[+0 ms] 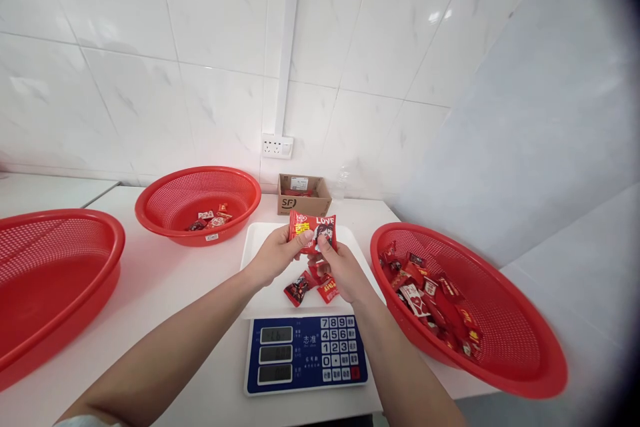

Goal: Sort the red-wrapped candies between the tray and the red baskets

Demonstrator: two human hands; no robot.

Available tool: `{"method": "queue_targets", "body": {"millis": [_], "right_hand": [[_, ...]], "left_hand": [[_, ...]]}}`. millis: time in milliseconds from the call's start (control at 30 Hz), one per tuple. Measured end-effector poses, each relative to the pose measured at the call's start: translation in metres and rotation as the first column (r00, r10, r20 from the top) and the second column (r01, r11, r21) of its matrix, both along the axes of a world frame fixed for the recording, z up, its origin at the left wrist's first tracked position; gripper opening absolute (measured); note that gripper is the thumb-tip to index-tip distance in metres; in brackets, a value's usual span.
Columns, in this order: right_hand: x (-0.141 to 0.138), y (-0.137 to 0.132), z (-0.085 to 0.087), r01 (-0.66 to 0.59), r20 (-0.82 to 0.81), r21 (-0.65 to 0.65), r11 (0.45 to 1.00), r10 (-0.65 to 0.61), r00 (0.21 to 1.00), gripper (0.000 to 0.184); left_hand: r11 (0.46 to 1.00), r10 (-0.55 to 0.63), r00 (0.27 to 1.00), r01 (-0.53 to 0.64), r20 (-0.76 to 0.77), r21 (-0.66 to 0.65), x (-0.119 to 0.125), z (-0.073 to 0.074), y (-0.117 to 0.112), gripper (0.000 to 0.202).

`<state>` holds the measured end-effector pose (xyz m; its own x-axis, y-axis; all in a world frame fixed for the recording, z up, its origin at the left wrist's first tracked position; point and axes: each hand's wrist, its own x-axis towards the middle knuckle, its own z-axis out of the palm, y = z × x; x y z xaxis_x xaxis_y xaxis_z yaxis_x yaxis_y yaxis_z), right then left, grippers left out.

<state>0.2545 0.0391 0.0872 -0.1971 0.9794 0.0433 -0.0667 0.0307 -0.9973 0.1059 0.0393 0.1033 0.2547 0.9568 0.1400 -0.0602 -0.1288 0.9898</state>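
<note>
Between my two hands is a red candy packet (pixel 311 223) with "LOVE" printed at its top right and a cartoon figure below. My left hand (pixel 277 252) pinches its left side, thumb across the front. On the right side, my right hand (pixel 343 270) grips it the same way. The packet is held above the white tray of a digital scale (pixel 260 290). Several more red and dark candy packets (pixel 300 288) lie on that tray, partly hidden by my right hand. Below them sits the scale's blue keypad and display panel (pixel 307 352).
At the right, a red plastic basket (pixel 520 320) holds many candy packets. A second red basket (pixel 170 193) with a few packets stands back left, a third (pixel 55 293) at the far left. Behind the scale is a small cardboard box (pixel 305 205), against the tiled wall.
</note>
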Motion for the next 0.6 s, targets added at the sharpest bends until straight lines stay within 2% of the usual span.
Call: {"method": "queue_targets", "body": {"millis": [133,333,500,600], "right_hand": [[-0.001,0.0003,-0.0031,0.093,-0.044,0.066,0.993,-0.09,0.995,0.041],[-0.0024,-0.0043,-0.0011,0.133,-0.063,0.12,0.984,-0.126,0.99,0.037],[-0.0045,-0.0045,-0.0032,0.142,-0.059,0.126,0.982,-0.135,0.989,0.038],[-0.0064,-0.0059,-0.002,0.107,-0.102,0.113,0.988,-0.096,0.99,0.037]], "left_hand": [[0.996,-0.072,0.997,0.071,-0.017,-0.048,-0.0019,-0.003,0.001,0.045],[0.981,-0.173,0.985,0.174,0.025,-0.088,-0.0029,-0.0033,0.0,0.052],[0.986,-0.132,0.989,0.138,0.07,-0.097,-0.0003,-0.0023,0.0006,0.042],[0.989,-0.11,0.989,0.119,0.1,-0.09,0.0015,0.0003,-0.0005,0.038]]}}
